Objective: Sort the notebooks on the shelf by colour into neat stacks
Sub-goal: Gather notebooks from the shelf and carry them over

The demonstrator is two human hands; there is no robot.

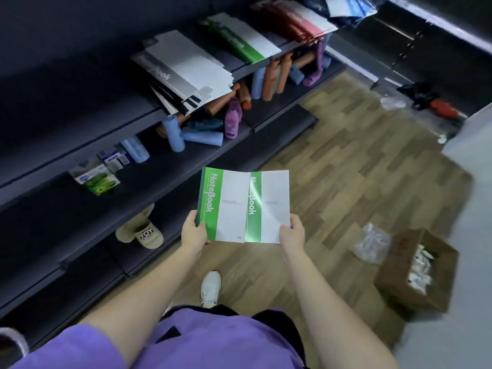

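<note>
While hands grip green notebooks [234,206], left [193,231], right [292,231]: cardboard box [410,272] nearby, floor.

The left hand [193,231] and right hand [292,230] hold two green-and-white paper notebooks [243,206] side by side, overlapping, above the wooden floor [346,169]. Grey [183,69], green [239,37] and red notebook stacks [295,20] lie on the dark shelf [80,126].

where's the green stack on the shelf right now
In the head view, the green notebook stack lies on the top shelf, upper middle, between the grey notebooks and the red notebooks.
</note>
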